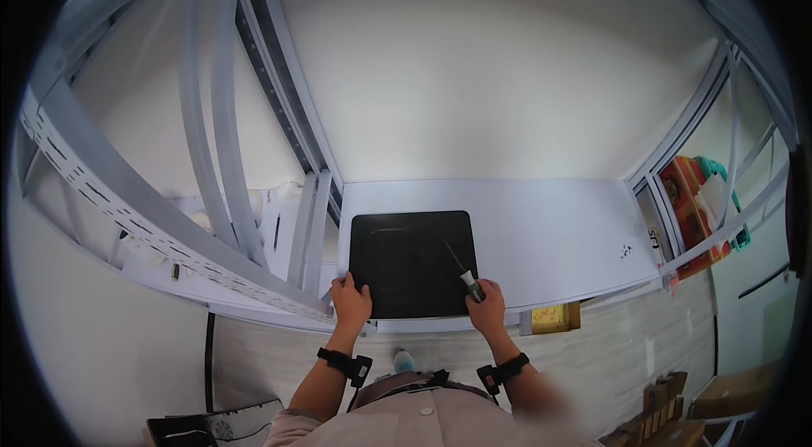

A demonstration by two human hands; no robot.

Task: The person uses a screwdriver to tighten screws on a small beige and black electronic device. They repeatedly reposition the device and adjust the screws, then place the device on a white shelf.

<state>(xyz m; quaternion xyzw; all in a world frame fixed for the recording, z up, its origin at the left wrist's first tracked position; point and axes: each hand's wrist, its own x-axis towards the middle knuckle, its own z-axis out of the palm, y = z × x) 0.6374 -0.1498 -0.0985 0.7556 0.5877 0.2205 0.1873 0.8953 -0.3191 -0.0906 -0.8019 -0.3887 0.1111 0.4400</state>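
Observation:
A black, flat, square panel (410,265) with rounded corners lies on the white shelf-like table (550,227), close to its front edge. My left hand (351,303) is closed on the panel's near left corner, fingers along its side. In my right hand (486,309) is a screwdriver (469,278) with a grey and white handle. Its thin shaft points up and to the left over the panel. This hand is at the panel's near right corner; whether its fingers also touch the panel I cannot tell.
Several tiny dark pieces (626,252) lie at the table's right end. Grey metal posts (309,227) frame both sides. A red box (695,202) stands beyond the right posts. Below the front edge sits a yellow-topped carton (550,319). Brown cartons (736,392) are at lower right.

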